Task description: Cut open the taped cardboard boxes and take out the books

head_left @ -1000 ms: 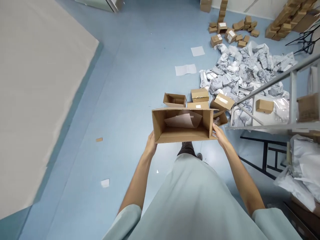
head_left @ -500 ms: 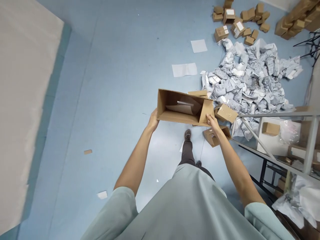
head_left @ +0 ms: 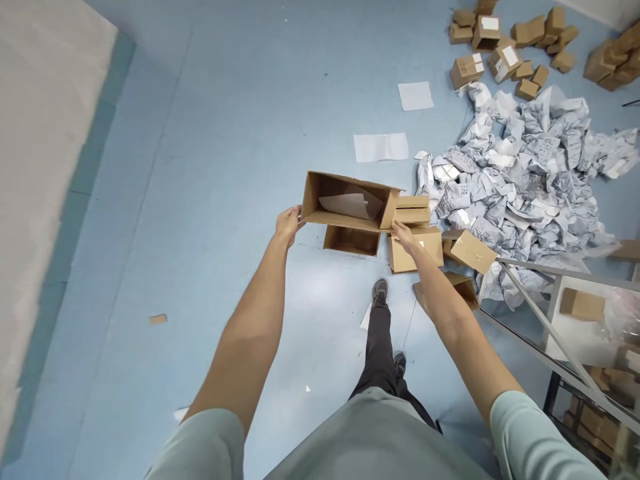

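An open cardboard box [head_left: 345,219] is held between my two hands, its opening facing up toward me, with a sheet of pale paper [head_left: 350,205] inside. My left hand [head_left: 289,223] grips its left end. My right hand [head_left: 401,233] grips its right end near the flap. Just below the held box, a second open box [head_left: 351,241] shows on the floor, partly covered by it. Other cardboard boxes [head_left: 417,248] sit close by my right hand and forearm.
A large pile of grey-white plastic packages [head_left: 530,167] lies right, with small boxes [head_left: 487,32] behind it. A metal-framed table [head_left: 565,333] stands at lower right. Two white sheets [head_left: 381,147] lie on the blue floor [head_left: 225,133]. A pale surface [head_left: 45,133] runs along the left.
Both hands and the held box have moved left, off the boxes on the floor, so more of those now show. The surroundings have shifted in view.
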`<state>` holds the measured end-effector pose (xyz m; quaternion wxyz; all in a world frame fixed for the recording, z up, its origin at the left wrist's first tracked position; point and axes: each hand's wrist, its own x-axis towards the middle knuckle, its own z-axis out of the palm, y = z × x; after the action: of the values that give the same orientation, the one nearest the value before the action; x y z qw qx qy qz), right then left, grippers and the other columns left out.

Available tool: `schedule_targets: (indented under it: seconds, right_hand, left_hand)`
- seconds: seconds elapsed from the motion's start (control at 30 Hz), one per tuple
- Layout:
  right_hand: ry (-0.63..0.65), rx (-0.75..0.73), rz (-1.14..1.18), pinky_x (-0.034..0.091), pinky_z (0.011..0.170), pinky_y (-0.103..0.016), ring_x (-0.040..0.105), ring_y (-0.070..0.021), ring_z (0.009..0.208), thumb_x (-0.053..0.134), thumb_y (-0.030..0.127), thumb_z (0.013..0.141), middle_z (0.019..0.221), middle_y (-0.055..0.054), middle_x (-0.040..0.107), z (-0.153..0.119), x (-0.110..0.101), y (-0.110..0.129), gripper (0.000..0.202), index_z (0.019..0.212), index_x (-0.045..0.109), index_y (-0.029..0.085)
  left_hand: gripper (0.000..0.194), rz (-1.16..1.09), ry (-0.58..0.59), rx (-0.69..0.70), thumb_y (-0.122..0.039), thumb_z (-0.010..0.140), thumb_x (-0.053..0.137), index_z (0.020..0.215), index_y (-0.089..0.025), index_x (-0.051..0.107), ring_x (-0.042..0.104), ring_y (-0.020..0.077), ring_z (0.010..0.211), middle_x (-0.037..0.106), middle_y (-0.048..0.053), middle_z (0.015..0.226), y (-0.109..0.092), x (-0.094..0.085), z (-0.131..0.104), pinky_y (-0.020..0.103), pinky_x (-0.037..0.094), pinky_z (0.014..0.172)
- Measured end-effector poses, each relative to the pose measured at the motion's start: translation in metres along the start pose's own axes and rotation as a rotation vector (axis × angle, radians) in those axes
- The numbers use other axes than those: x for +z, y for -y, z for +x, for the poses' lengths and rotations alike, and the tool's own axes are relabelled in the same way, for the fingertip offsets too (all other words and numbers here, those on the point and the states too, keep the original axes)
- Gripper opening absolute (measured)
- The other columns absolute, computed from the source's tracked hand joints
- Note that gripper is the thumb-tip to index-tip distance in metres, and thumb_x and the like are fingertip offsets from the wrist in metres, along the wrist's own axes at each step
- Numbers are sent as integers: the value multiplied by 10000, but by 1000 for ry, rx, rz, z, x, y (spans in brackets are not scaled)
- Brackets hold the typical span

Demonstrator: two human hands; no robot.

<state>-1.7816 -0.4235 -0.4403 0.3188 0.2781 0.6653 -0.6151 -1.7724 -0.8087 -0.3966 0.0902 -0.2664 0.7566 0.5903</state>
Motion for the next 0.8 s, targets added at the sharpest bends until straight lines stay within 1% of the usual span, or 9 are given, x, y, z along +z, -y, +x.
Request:
schedule_targets:
  seconds: [0.07, 0.17, 0.27, 0.33, 0.37, 0.43, 0.57, 0.67, 0.8]
  right_hand:
    - [4, 67, -30, 548, 1219, -503, 681, -274, 1387, 759, 490, 996, 1401, -101, 820, -18, -2, -20, 345, 1259, 808, 272]
    - [9, 169, -42, 596, 1134, -482, 764, -263, 1169, 812, 501, 936, 1153, -103, 868, -80, -14, -55, 323, 1120, 820, 236]
    - [-38, 242, -14, 625, 1044, -464, 788, -231, 932, 821, 503, 913, 991, -105, 858, -167, -33, -88, 305, 986, 793, 209]
    - [-88, 255, 26, 631, 1008, -450, 776, -207, 835, 819, 524, 908, 940, -89, 851, -231, -48, -108, 318, 949, 779, 211]
    - [-116, 252, 51, 631, 993, -447, 769, -200, 801, 827, 536, 897, 918, -83, 847, -263, -55, -118, 330, 931, 773, 212]
    - [-168, 225, 108, 628, 967, -444, 763, -199, 767, 854, 574, 859, 889, -73, 844, -325, -70, -140, 370, 903, 766, 218]
    - [-289, 92, 270, 614, 974, -463, 795, -234, 818, 904, 698, 756, 930, -81, 863, -445, -97, -200, 501, 908, 782, 236]
    - [-420, -59, 437, 605, 1011, -490, 832, -286, 940, 913, 830, 653, 1030, -113, 882, -540, -112, -263, 668, 956, 809, 244]
    - [-673, -243, 700, 620, 1003, -545, 850, -355, 1005, 924, 941, 522, 1071, -140, 891, -675, -115, -369, 846, 998, 842, 246]
  left_hand:
    - [465, 14, -13, -132, -376, 1115, 757, 1514, -160, 655, 734, 279, 1263, 686, 160, 1509, 9, 3, -17, 542, 654, 1072]
    - [470, 46, 27, -308, -423, 1104, 769, 1494, -178, 676, 738, 294, 1271, 696, 143, 1492, 16, 17, -65, 529, 666, 1067]
    - [441, 84, 135, -421, -439, 1099, 770, 1447, -176, 701, 749, 286, 1234, 721, 134, 1441, 11, 42, -139, 510, 673, 1046]
    - [302, 101, 229, -421, -414, 1047, 737, 1108, -122, 789, 767, 266, 1035, 818, 143, 1122, 5, 66, -200, 440, 653, 971]
    - [287, 104, 297, -403, -415, 993, 744, 967, -132, 783, 759, 256, 947, 821, 126, 979, 1, 80, -233, 417, 642, 929]
    - [278, 114, 451, -346, -428, 883, 757, 793, -165, 744, 735, 249, 815, 791, 97, 800, -7, 112, -302, 408, 623, 855]
    - [278, 145, 847, -161, -469, 777, 735, 671, -212, 719, 756, 273, 821, 786, 81, 731, -18, 180, -441, 408, 617, 860]
    - [288, 236, 1133, 14, -499, 745, 706, 664, -224, 733, 746, 275, 823, 782, 68, 727, -22, 220, -544, 400, 601, 882]
    - [324, 417, 1434, 257, -534, 761, 610, 655, -245, 710, 718, 281, 824, 765, 65, 733, -18, 255, -686, 401, 572, 894]
